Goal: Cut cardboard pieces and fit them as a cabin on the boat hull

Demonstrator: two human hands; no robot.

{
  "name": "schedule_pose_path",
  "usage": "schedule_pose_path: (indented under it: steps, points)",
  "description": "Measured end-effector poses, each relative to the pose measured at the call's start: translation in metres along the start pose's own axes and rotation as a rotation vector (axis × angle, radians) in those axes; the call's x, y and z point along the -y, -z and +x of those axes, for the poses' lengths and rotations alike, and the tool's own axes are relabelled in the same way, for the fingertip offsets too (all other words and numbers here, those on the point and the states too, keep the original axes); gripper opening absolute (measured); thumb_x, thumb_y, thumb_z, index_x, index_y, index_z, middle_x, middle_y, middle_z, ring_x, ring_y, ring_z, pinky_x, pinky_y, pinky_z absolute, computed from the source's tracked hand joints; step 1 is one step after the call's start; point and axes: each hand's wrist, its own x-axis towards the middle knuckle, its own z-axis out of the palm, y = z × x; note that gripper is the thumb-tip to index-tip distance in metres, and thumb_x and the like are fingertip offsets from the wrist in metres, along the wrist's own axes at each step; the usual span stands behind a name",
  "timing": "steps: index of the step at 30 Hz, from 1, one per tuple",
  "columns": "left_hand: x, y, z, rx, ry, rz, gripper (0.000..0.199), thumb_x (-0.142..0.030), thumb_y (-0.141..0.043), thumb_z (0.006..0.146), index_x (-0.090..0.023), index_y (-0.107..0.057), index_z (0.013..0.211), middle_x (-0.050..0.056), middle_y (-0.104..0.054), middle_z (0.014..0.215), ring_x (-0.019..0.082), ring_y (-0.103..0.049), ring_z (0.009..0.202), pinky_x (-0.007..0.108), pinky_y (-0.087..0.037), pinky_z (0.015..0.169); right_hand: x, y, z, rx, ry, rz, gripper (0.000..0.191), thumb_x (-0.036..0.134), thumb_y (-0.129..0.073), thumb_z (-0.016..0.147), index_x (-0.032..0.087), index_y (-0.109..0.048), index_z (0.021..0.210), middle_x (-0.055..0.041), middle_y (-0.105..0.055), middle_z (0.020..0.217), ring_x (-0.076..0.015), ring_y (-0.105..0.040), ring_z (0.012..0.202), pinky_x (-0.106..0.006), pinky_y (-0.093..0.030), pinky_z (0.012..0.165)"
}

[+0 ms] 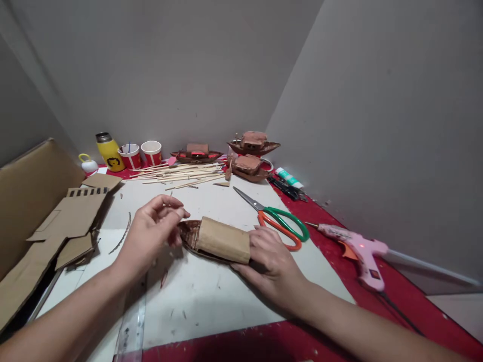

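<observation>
"Head view — what's nearest?"

"A clear ruler (130, 327) on the white sheet (211, 306). Just beyond, midway up the sheet, a small boat (191, 234) with a tan cover (224, 240)."

"And the hands?"

"The right hand (277, 259) clasps its right end; the left hand (153, 229) curls at the left tip — whether it pinches anything, I can't tell from here."

"Farther?"

"Scissors (260, 206) near the right hand, then pale sticks (181, 173) and three brown boats (248, 165)."

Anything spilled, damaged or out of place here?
No spill shows, and the model boat shows no clear damage. What stands out is mild: small scraps litter the white sheet, and the pink glue gun lies on its side with a red light showing.
</observation>
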Motion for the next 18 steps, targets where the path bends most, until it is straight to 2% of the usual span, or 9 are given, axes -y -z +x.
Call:
schedule_pose_path:
  steps: [2,5,8,12,15,18]
  points:
    - [0.002,-0.01,-0.011,0.077,0.083,-0.006,0.036,-0.035,-0.073,0.077,-0.02,-0.053,0.104,0.0,-0.069,0.085,0.007,-0.055,0.04,0.02,-0.045,0.039,0.002,0.0,0.001,-0.006,-0.016,-0.013,0.004,0.018,-0.063,0.087,0.017,-0.066,0.09,-0.0064,-0.064,0.082,-0.0219,-0.054,0.082,-0.041,-0.039,0.078]
    - [0.013,-0.019,-0.022,0.131,0.151,0.0,0.043,-0.039,-0.073,0.078,-0.023,-0.047,0.109,-0.001,-0.068,0.089,0.007,-0.056,0.04,0.02,-0.046,0.039,0.004,0.002,0.002,0.014,-0.048,-0.031,0.007,0.021,-0.063,0.087,0.016,-0.068,0.087,-0.0077,-0.065,0.083,-0.0234,-0.054,0.084,-0.041,-0.038,0.077]
    - [0.024,-0.024,-0.025,0.16,0.168,0.014,0.038,-0.04,-0.071,0.081,-0.022,-0.047,0.105,-0.004,-0.065,0.075,0.008,-0.057,0.04,0.019,-0.045,0.039,0.007,0.011,0.004,0.071,-0.061,-0.02,0.012,0.026,-0.066,0.085,0.015,-0.068,0.079,-0.0071,-0.064,0.078,-0.0242,-0.055,0.083,-0.042,-0.038,0.078]
    - [0.029,-0.026,-0.026,0.17,0.167,-0.002,0.031,-0.039,-0.069,0.083,-0.021,-0.049,0.099,-0.007,-0.06,0.062,0.009,-0.058,0.041,0.019,-0.046,0.041,0.005,0.038,0.007,0.161,-0.084,0.049,0.013,0.029,-0.071,0.081,0.017,-0.069,0.085,-0.0061,-0.068,0.081,-0.0237,-0.058,0.084,-0.041,-0.041,0.08]
    - [0.029,-0.027,-0.027,0.166,0.163,-0.002,0.028,-0.037,-0.068,0.084,-0.021,-0.051,0.099,-0.006,-0.061,0.063,0.009,-0.059,0.044,0.019,-0.047,0.042,-0.004,0.052,0.008,0.054,-0.093,0.008,0.011,0.025,-0.064,0.086,0.017,-0.068,0.092,-0.0075,-0.07,0.086,-0.0244,-0.06,0.086,-0.042,-0.043,0.081]
    - [0.028,-0.027,-0.028,0.166,0.156,0.007,0.028,-0.037,-0.068,0.084,-0.021,-0.052,0.1,-0.005,-0.061,0.061,0.01,-0.06,0.044,0.02,-0.047,0.042,-0.013,0.047,0.01,-0.01,-0.092,-0.043,0.026,0.022,-0.062,0.087,0.016,-0.063,0.112,-0.0122,-0.071,0.103,-0.0276,-0.06,0.097,-0.045,-0.045,0.085]
